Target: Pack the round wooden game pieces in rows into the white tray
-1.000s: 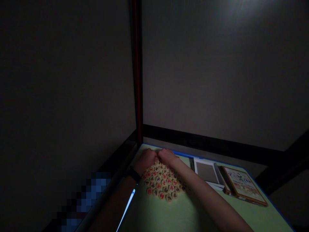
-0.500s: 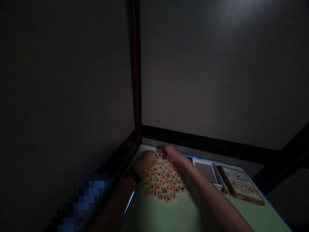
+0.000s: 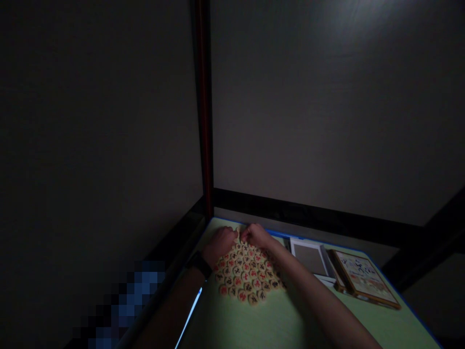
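Round wooden pieces (image 3: 246, 275) with red and black characters lie packed close together on the pale green table (image 3: 254, 325). At their far left edge is my left hand (image 3: 224, 241), a dark band on its wrist, fingers curled by a piece at the far tip of the group. My right hand (image 3: 255, 235) is just to the right of it, with its fingers bent down and pressed together at the far pieces. The two hands almost meet. What either set of fingertips pinches is too small and dark to make out.
An open white box (image 3: 310, 257) stands on the table right of the pieces. Beside it lies a flat printed case (image 3: 365, 276) with a brown edge. Dark walls rise behind and to the left, meeting at a reddish post (image 3: 206, 145).
My right hand has shifted slightly down and to the right, opening a small gap from my left hand. My left hand has hardly moved.
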`<state>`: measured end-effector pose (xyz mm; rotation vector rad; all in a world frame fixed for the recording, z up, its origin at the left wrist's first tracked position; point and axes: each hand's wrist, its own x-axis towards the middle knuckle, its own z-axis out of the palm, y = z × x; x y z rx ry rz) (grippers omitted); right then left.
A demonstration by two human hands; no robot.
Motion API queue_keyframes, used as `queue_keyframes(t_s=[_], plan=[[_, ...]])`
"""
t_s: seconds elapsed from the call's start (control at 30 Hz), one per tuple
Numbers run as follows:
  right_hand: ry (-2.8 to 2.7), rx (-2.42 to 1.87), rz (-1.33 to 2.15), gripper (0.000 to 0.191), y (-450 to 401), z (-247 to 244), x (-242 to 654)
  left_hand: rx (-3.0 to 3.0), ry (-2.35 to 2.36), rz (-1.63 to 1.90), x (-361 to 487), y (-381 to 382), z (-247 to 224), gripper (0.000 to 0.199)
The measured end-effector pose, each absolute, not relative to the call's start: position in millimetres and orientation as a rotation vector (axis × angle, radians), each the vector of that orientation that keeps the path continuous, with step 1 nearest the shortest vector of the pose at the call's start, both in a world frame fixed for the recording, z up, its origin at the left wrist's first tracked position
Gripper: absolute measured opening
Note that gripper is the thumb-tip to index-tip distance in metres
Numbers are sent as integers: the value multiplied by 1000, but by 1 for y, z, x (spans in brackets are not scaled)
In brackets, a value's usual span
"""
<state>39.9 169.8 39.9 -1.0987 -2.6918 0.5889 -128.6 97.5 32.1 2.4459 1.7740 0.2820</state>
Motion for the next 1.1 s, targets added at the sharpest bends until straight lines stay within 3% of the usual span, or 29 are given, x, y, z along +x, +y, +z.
queue_keyframes(t_s=[0.3,0.5,0.9,1.1], plan=[[-2749,-1109,405,35,181,44,32,2369,1790,404,-129,109,15,23],[-2808,-1048,291,42,190,52,16,2288,1756,534,-137,113,13,22],[-2965,-937,222,23,187,47,9,2328,1710,568,-145,116,27,24],[-2965,-1029,184,27,178,46,4,2216,1870,681,-154,124,23,26]])
